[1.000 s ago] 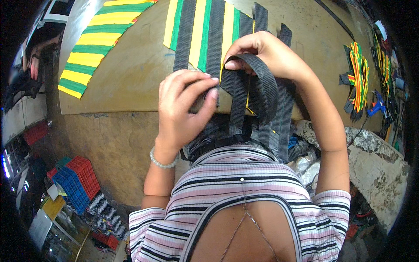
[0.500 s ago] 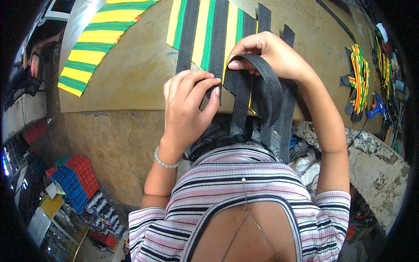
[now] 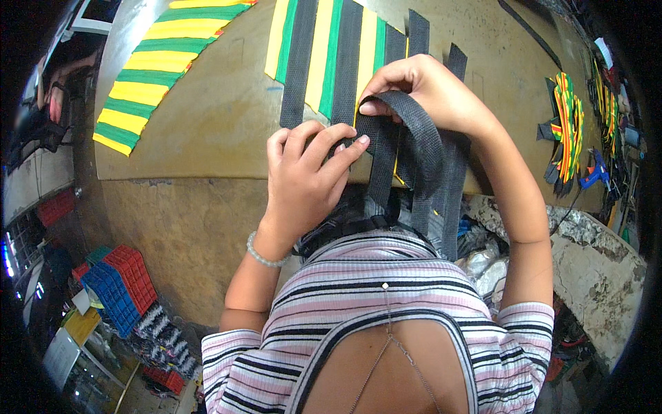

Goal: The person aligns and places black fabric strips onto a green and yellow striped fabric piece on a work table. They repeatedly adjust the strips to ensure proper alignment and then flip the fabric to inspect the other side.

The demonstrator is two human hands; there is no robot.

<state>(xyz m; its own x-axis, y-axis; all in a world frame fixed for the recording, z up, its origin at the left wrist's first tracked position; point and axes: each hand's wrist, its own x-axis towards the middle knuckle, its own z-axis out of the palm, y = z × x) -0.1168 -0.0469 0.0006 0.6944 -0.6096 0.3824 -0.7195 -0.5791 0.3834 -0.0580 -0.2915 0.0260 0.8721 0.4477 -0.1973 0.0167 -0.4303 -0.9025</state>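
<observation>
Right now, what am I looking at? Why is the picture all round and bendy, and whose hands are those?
The picture comes from a small camera worn on a person's head, looking down. Its very wide lens bends straight edges, so the brown table looks curved. No machine here, just two bare hands. The left hand, with a bead bracelet, presses down on a black strap. The right hand pinches a looped black strap and lifts it. Under them lies a piece made of yellow and green strips with black straps laid across. Another yellow and green striped piece lies at the far left. At the right are a colourful woven bundle and a blue glue gun.
</observation>
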